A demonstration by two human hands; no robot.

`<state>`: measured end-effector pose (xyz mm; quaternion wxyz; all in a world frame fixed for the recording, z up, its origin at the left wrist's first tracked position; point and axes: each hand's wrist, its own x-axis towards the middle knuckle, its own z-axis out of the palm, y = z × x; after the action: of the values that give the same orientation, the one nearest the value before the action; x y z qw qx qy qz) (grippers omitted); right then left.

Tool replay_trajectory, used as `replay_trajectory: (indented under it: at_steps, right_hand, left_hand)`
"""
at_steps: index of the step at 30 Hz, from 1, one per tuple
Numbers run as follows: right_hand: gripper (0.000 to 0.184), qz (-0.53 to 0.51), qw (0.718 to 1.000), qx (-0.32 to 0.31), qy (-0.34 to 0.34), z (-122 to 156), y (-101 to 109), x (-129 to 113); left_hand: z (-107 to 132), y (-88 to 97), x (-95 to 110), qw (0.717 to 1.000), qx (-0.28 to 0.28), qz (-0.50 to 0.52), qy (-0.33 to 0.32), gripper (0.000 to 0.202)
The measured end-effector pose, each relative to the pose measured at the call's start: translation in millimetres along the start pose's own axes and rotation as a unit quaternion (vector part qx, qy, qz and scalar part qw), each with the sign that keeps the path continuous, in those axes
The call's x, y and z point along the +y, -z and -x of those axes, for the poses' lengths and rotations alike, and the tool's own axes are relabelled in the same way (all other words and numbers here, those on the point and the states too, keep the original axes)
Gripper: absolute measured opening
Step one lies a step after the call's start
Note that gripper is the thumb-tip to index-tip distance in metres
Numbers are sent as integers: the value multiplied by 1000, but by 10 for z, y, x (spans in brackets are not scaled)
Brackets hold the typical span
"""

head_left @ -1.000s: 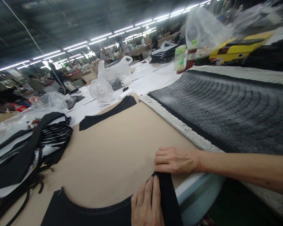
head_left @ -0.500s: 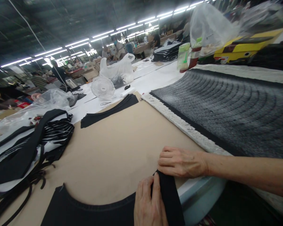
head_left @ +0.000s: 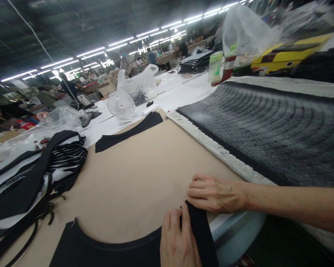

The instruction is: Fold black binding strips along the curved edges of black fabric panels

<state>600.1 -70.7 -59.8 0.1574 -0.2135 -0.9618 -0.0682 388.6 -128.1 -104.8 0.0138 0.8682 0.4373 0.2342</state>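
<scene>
A curved black fabric piece (head_left: 122, 254) lies at the front edge of the tan board (head_left: 139, 170). My left hand (head_left: 179, 237) rests on its right part, fingers bent and pressed against the narrow edge. Just beyond, my right hand (head_left: 213, 193) has its fingers curled down at the upper corner of the same piece; the fingertips are hidden. Both hands are close together, nearly touching. Further back on the board lie dark curved strips (head_left: 129, 131).
On the left is a heap of black and white cut pieces (head_left: 64, 159) with loose cords. A quilted dark grey pad (head_left: 267, 126) with a pale border lies at right. Behind stand a white fan (head_left: 121, 105), a plastic bag (head_left: 137, 83), bottles (head_left: 229, 63) and a yellow box (head_left: 289, 55).
My left hand has shifted very slightly right along the fabric edge. The right hand stays at the corner, and the fabric lies almost as before.
</scene>
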Motion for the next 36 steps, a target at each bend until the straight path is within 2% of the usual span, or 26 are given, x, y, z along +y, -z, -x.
replay_trajectory:
  at_steps: [3, 7, 10, 14, 18, 25, 29, 31, 33, 36]
  right_hand:
    - [30, -2, 1000, -21, 7, 8, 18, -1]
    - [30, -20, 999, -29, -16, 60, 31, 31]
    - [31, -64, 996, -19, -56, 117, 30, 52]
    - [31, -110, 983, 27, -145, 116, 63, 5]
    - [39, -145, 977, -10, -157, 41, 109, -149]
    - [51, -134, 970, -54, -194, 105, 62, -319]
    - [50, -174, 956, -51, -229, 61, 141, -298]
    - [55, -171, 952, -37, -251, 8, 170, -304]
    - [58, -149, 959, -34, -240, -14, 138, -339]
    - [62, -108, 978, -44, -173, 83, -47, -417]
  left_hand:
    - [3, 6, 4, 1000, -9, -15, -4, 54]
    - [10, 0, 2, 999, -28, -29, -9, 59]
    - [16, -14, -5, 998, -32, -44, -13, 60]
    - [27, -36, -10, 998, -21, -64, -20, 58]
    - [42, -59, 7, 996, -16, -83, -24, 56]
    - [100, -60, 69, 992, 42, -118, -19, 49]
    - [158, -49, 38, 993, 87, -77, -9, 47]
    - [182, -66, 21, 994, 100, -49, -3, 49]
    - [206, -104, 32, 994, 109, -31, 6, 51]
    - [240, -163, 108, 988, 145, -16, 52, 50]
